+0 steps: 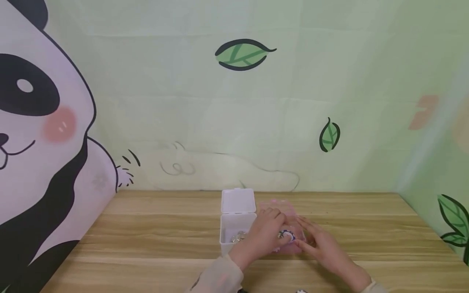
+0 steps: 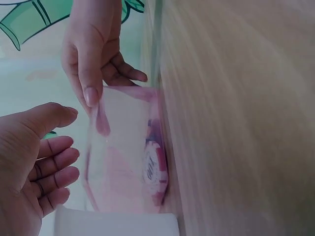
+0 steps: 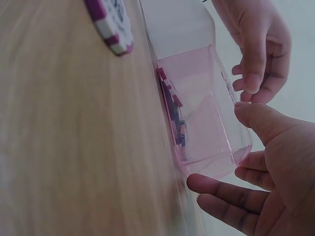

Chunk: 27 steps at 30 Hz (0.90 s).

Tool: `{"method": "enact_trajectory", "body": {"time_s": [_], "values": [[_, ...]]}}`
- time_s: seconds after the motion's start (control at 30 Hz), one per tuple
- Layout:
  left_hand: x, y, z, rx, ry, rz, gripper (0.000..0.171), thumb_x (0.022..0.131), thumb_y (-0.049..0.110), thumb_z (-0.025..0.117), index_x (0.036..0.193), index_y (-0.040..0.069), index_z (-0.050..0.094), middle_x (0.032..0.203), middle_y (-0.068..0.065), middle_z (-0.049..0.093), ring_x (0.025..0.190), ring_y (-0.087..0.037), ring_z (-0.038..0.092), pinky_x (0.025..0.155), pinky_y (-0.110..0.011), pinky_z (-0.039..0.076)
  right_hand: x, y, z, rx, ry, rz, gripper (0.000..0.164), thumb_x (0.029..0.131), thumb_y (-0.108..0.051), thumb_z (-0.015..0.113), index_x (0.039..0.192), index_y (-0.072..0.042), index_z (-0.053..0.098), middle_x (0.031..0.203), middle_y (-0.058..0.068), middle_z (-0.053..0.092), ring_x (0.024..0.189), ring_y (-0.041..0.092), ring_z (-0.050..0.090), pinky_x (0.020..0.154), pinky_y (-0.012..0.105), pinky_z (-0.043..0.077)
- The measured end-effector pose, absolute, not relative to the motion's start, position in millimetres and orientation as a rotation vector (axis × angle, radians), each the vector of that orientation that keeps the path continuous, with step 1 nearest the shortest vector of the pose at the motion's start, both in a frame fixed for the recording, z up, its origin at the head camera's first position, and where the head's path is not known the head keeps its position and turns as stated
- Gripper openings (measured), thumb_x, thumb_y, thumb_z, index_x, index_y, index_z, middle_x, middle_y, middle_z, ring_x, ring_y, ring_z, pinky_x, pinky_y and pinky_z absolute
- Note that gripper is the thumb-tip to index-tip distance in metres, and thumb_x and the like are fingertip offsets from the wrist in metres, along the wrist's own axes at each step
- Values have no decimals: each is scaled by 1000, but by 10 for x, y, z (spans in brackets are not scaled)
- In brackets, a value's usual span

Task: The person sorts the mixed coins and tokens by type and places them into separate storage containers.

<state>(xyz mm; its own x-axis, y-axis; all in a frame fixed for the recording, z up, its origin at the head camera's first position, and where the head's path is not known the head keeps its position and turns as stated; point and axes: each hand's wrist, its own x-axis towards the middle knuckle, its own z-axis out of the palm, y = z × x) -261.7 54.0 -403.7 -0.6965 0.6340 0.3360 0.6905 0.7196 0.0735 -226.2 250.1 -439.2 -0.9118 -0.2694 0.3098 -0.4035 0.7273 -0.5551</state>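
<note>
Between my two hands stands a clear pink plastic box [image 3: 197,108], its lid raised at the back in the head view. Poker chips lie on its bottom, among them a blue-and-white chip [image 1: 287,236] and a red-and-white chip [image 2: 156,169]. My right hand [image 1: 326,244] holds the box at its right end, thumb on the top rim and fingers along the side. Over the left side of the box is my left hand [image 1: 265,230], empty, its fingers loosely bent beside the rim in the left wrist view.
A white lidded box [image 1: 225,228] stands open just left of the pink one, with several shiny silvery pieces [image 1: 239,237] inside. On the wooden table [image 1: 157,240], a purple-and-white chip [image 3: 110,24] lies nearer to me. A printed cloth backdrop [image 1: 183,81] rises behind the table.
</note>
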Motion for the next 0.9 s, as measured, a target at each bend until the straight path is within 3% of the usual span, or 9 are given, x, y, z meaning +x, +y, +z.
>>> {"method": "enact_trajectory", "body": {"time_s": [0.3,0.43,0.7,0.9], "values": [[-2456,538,-4035,-1124,-2430,-302,33,83,49,69,97,20,65,96,8,64,94,-7,58,90,-23,46,-2263,2515,-4425,528,-2715,933,65,86,-24,70,142,-2,43,142,19,50,59,-7,44,53,17,43],[-2394,533,-4048,-1186,-2322,-364,26,81,45,73,92,22,65,95,10,67,95,-6,60,91,-23,47,-2263,2516,-4427,530,-2712,940,64,87,-24,69,142,-1,43,139,18,52,57,-7,42,51,17,42],[-2241,485,-4063,-1213,-2361,-253,33,82,44,71,102,18,65,105,9,65,101,-7,58,96,-25,46,-2254,2514,-4414,524,-2737,963,67,88,-31,67,143,-3,41,137,17,53,54,-4,42,50,17,42],[-2160,454,-4113,-1273,-2378,-293,30,83,41,71,102,19,65,102,10,65,101,-6,58,93,-22,46,-2263,2508,-4394,526,-2732,937,63,88,-25,68,142,-3,44,144,21,47,58,-6,42,52,17,42]]}}
